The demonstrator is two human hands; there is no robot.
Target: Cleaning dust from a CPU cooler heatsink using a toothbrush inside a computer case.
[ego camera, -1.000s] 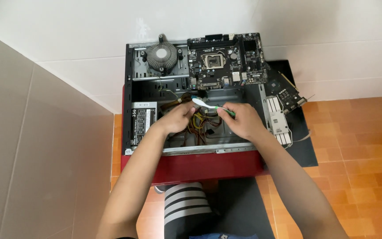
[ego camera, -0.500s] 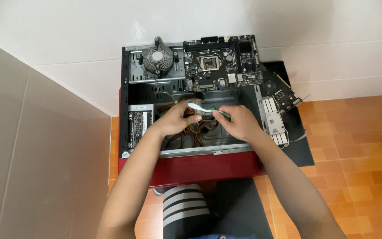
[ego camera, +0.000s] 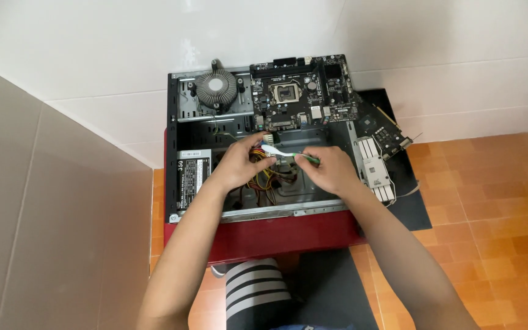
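Our left hand (ego camera: 239, 164) pinches the white connector (ego camera: 271, 150), lying crosswise between both hands, while our right hand (ego camera: 331, 171) grips a green tool (ego camera: 307, 158) at its end.

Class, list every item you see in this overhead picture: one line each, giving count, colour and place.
computer case: one, black, open, on the red stand
red stand: one, under the case
motherboard: one, black, resting on the case's far edge
cooler fan: one, grey, left of the motherboard
power supply: one, grey, inside the case at left
expansion card: one, dark, right of the case
white connector: one, between both hands
cable bundle: yellow, red and black, below the hands
left hand: grips the connector
right hand: holds a green-tipped piece
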